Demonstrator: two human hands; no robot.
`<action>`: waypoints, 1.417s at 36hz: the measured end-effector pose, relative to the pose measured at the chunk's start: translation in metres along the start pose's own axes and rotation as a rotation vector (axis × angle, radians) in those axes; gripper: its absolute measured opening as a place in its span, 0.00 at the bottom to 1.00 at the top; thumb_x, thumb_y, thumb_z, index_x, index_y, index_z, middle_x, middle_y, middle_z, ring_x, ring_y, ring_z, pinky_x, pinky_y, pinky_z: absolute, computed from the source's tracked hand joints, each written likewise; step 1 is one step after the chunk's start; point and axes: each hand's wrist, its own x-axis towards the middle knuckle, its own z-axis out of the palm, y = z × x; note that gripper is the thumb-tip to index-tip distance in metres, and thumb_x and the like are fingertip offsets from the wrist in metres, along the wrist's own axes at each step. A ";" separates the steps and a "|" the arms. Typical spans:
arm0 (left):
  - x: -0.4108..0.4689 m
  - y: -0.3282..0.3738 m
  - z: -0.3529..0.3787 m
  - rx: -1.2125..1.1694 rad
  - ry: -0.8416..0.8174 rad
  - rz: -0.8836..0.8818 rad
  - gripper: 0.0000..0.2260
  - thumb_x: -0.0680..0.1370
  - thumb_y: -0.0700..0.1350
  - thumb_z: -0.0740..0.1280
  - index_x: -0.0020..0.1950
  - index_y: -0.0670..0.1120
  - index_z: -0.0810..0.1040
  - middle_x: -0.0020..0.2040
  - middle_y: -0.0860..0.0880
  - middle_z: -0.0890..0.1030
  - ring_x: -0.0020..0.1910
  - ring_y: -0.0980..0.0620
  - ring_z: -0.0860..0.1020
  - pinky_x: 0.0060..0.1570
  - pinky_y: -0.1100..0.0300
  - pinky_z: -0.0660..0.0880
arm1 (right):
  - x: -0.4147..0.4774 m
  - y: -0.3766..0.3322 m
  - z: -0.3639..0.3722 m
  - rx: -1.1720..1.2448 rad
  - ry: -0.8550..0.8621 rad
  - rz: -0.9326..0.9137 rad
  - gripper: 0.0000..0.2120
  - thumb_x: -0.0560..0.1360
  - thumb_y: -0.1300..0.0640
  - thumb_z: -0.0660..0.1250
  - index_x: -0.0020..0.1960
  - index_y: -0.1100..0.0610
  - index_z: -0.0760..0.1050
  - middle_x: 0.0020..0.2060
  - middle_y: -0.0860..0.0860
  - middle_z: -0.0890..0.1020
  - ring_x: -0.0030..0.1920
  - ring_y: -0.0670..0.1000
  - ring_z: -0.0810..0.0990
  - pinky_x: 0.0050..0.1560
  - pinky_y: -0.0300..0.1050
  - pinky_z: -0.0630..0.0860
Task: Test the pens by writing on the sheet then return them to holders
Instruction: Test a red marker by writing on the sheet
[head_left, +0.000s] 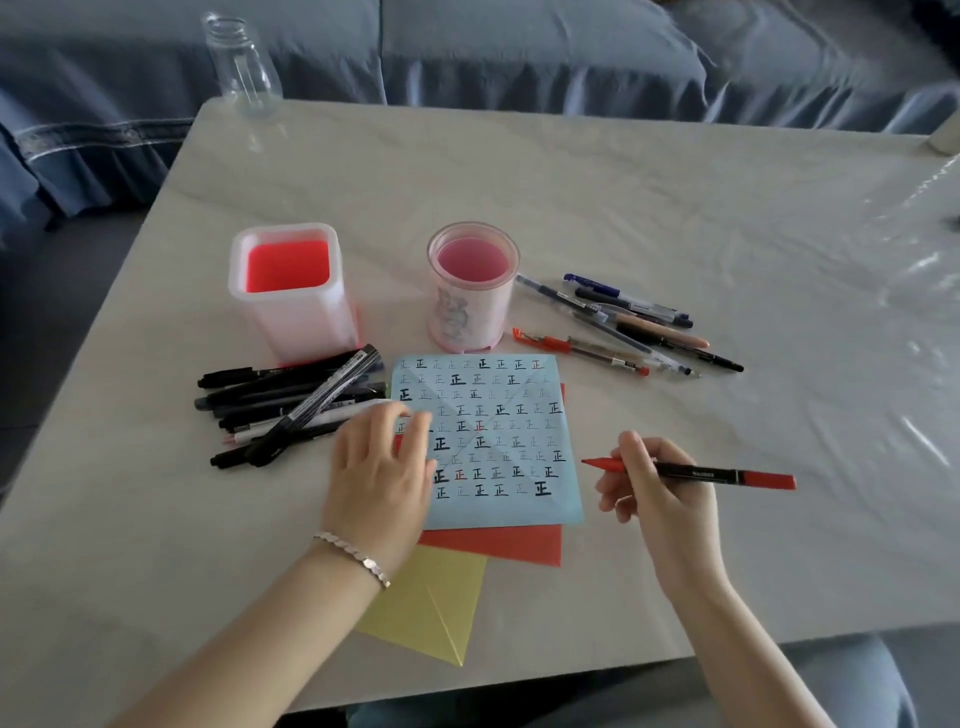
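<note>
The right hand (660, 493) pinches a slim black marker with red ends (691, 472) between thumb and fingers, its red tip pointing left and held just off the right edge of the pale blue square paper sheet (524, 499). White lettering runs along the marker's barrel but is too small to read. The left hand (382, 473) lies flat with fingers spread on the sheet's left side, covering some of the writing there; a silver bracelet (353, 557) circles its wrist.

The sheet is filled with rows of the character 正, mostly black or grey, a few red; the faint ones are hard to make out. Beneath it lie an orange-red paper (498, 545) and a yellow paper (431, 608), each only partly showing.

Left of the sheet is a pile of mostly black pens (291, 405); to the upper right, a loose group of blue, black and red pens (623, 327). Behind stand a square white holder with red interior (293, 317) and a round pink holder (470, 322) whose printed pattern is unclear. A clear plastic bottle (244, 67) stands at the far left corner of the pale marbled table (675, 208).
</note>
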 end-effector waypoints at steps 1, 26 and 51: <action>-0.003 0.007 0.000 -0.045 0.010 0.052 0.19 0.68 0.40 0.70 0.57 0.44 0.70 0.55 0.41 0.73 0.54 0.42 0.70 0.53 0.46 0.70 | 0.001 0.002 0.000 -0.022 0.008 -0.018 0.11 0.76 0.60 0.63 0.36 0.62 0.73 0.22 0.51 0.78 0.22 0.47 0.73 0.23 0.36 0.67; -0.023 0.047 0.023 -0.101 -0.348 0.413 0.20 0.75 0.60 0.55 0.67 0.59 0.68 0.71 0.43 0.66 0.71 0.43 0.58 0.65 0.44 0.55 | 0.008 0.045 0.022 -0.236 0.203 -0.298 0.22 0.73 0.68 0.64 0.25 0.56 0.59 0.17 0.43 0.68 0.21 0.41 0.68 0.26 0.33 0.61; -0.023 0.047 0.022 -0.087 -0.360 0.409 0.20 0.75 0.60 0.55 0.66 0.59 0.70 0.72 0.42 0.65 0.71 0.42 0.59 0.66 0.43 0.54 | 0.010 0.048 0.023 -0.364 0.253 -0.360 0.16 0.69 0.56 0.62 0.25 0.52 0.60 0.19 0.46 0.64 0.25 0.47 0.64 0.26 0.36 0.61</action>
